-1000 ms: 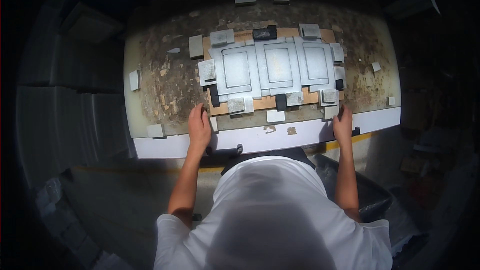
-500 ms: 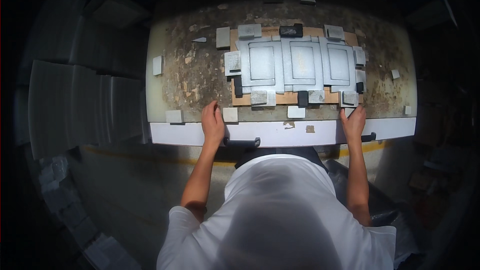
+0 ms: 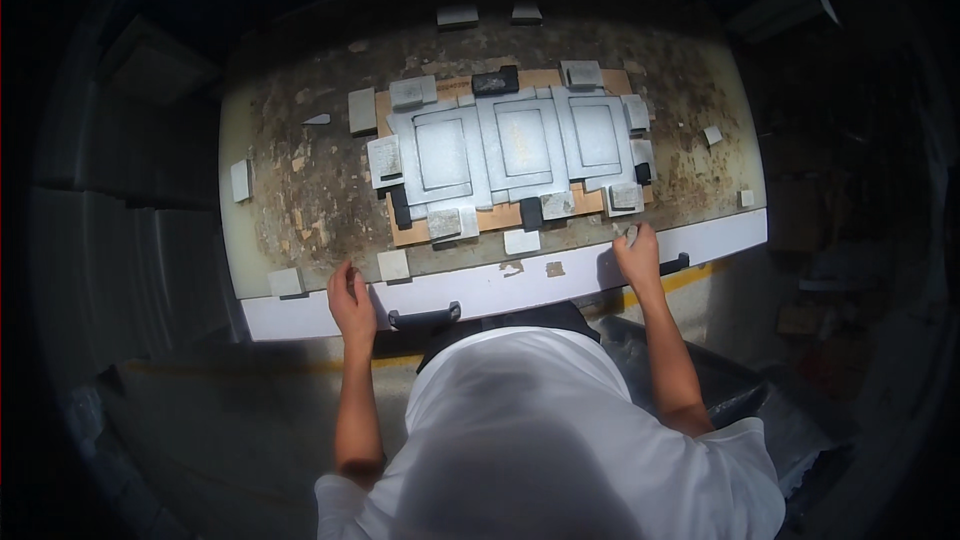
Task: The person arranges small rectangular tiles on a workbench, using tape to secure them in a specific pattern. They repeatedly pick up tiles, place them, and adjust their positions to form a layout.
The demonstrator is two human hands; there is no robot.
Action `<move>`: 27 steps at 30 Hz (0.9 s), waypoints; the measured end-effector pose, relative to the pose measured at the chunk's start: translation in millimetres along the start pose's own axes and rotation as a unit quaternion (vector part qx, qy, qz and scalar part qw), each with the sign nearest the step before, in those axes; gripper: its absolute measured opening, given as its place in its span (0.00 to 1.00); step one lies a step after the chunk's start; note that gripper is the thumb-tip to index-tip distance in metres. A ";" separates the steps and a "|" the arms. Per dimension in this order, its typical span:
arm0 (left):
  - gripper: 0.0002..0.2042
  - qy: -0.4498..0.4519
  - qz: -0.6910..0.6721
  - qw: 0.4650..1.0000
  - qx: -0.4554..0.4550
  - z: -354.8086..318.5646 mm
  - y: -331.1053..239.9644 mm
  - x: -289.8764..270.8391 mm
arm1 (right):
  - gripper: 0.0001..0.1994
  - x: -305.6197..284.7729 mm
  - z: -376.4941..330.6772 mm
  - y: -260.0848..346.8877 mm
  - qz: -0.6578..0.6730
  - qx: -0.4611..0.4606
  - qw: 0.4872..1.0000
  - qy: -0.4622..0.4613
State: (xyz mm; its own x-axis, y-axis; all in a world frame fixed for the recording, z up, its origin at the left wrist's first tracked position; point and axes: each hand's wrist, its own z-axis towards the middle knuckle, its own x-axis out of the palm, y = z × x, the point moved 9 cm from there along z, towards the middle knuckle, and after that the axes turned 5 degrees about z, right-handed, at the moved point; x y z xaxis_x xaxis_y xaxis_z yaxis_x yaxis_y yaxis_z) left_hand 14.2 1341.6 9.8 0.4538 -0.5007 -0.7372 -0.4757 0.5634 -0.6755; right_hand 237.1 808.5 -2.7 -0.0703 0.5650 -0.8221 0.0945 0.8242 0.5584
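Note:
My left hand (image 3: 352, 304) rests at the front edge of the table, fingers loosely curled and apart, holding nothing visible. Beside it lies a pale square block (image 3: 394, 266). At the same edge, farther right, my right hand (image 3: 640, 258) is closed on a small grey piece (image 3: 631, 234), mostly covered by the fingers. Beyond the hands, a flat light-grey sheet with three framed rectangular panels (image 3: 521, 146) lies on a brown board (image 3: 484, 222). Grey blocks (image 3: 443, 224) and black blocks (image 3: 495, 81) stand around the sheet's edges, some overlapping it.
The worn, stained tabletop (image 3: 310, 180) has a white front edge (image 3: 300, 321) with a black handle (image 3: 425, 317). More pale blocks (image 3: 286, 282) are scattered about. Dim stacked sheets (image 3: 110, 280) stand at the left. A yellow line (image 3: 250, 368) runs along the floor.
The whole view has shifted, so the table appears farther left and tilted. My right hand has closed around the small grey piece; its fingers were more spread before. My left hand stays at the edge.

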 end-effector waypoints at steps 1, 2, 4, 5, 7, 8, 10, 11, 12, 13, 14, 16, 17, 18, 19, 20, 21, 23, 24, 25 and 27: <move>0.14 -0.002 0.007 1.000 0.008 -1.2 -2.5 -2.5 | 0.24 0.8 -15.1 -12.0 0.062 0.039 0.997 0.018; 0.14 -0.003 0.015 1.000 0.016 -1.1 -6.0 -4.6 | 0.24 3.1 -26.0 -23.6 0.125 0.078 0.988 0.035; 0.13 -0.011 0.021 0.998 0.063 -2.5 -30.8 -8.2 | 0.23 0.3 -40.6 -30.6 0.421 0.145 0.895 0.030; 0.13 -0.013 0.025 0.996 0.087 -5.1 -47.0 -8.7 | 0.23 -1.7 -49.1 -32.2 0.556 0.173 0.813 0.023; 0.12 0.009 -0.002 0.988 0.155 -6.4 -90.6 1.4 | 0.23 -13.1 -60.3 2.8 0.674 0.153 0.704 0.161; 0.12 0.028 -0.020 0.980 0.194 -7.9 -112.9 10.8 | 0.25 -25.6 -65.5 10.3 0.689 0.159 0.695 0.128; 0.11 0.097 -0.080 0.964 0.235 -17.5 -156.4 40.4 | 0.27 -46.5 -74.3 31.0 0.723 0.157 0.664 0.108; 0.10 0.146 -0.119 0.953 0.237 -23.8 -177.8 61.5 | 0.28 -54.2 -73.4 38.9 0.743 0.148 0.642 0.121; 0.10 0.198 -0.118 0.934 0.272 -35.3 -204.3 84.1 | 0.29 -58.9 -73.9 42.3 0.764 0.138 0.616 0.134; 0.09 0.247 -0.115 0.912 0.305 -48.3 -230.4 104.1 | 0.29 -58.8 -75.3 42.3 0.780 0.144 0.591 0.146; 0.10 0.278 -0.133 0.892 0.330 -61.6 -254.0 122.0 | 0.30 -56.9 -73.8 43.4 0.798 0.146 0.563 0.161; 0.12 0.325 -0.108 0.856 0.388 -90.4 -290.0 165.3 | 0.32 -53.1 -66.1 38.7 0.805 0.141 0.548 0.178; 0.15 0.340 -0.067 0.838 0.422 -102.8 -302.5 189.5 | 0.31 -51.9 -59.0 33.3 0.781 0.148 0.581 0.172; 0.16 0.349 -0.045 0.832 0.429 -109.7 -312.3 211.9 | 0.31 -51.1 -51.0 26.8 0.755 0.156 0.614 0.167; 0.17 0.362 -0.022 0.825 0.433 -118.2 -320.4 233.8 | 0.31 -51.5 -45.8 15.0 0.728 0.168 0.645 0.160; 0.18 0.374 0.001 0.818 0.437 -125.4 -325.9 252.7 | 0.29 -55.7 -38.0 2.7 0.702 0.159 0.675 0.160; 0.19 0.345 0.008 0.823 0.452 -127.9 -334.6 262.4 | 0.27 -57.7 -29.6 -14.2 0.677 0.151 0.702 0.159; 0.20 0.281 0.022 0.832 0.478 -132.8 -351.3 279.4 | 0.23 -62.4 -8.6 -47.1 0.621 0.134 0.755 0.162; 0.20 0.279 0.050 0.832 0.476 -135.7 -354.8 289.8 | 0.16 -66.3 3.6 -68.0 0.584 0.152 0.786 0.130; 0.20 0.276 0.078 0.833 0.474 -137.1 -356.2 297.9 | 0.15 -71.8 16.4 -83.8 0.535 0.152 0.820 0.134; 0.20 0.281 0.117 0.827 0.473 -139.3 -355.3 312.8 | 0.11 -86.7 43.5 -111.3 0.432 0.147 0.878 0.145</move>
State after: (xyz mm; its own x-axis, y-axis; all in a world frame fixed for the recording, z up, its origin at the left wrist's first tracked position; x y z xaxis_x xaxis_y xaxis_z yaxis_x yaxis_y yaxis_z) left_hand 220.2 893.2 16.8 -0.1153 -0.3813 -0.9172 0.4218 0.8172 -0.3928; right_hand 275.9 666.1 1.6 -0.0930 0.9955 -0.0191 0.4856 0.0621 0.8720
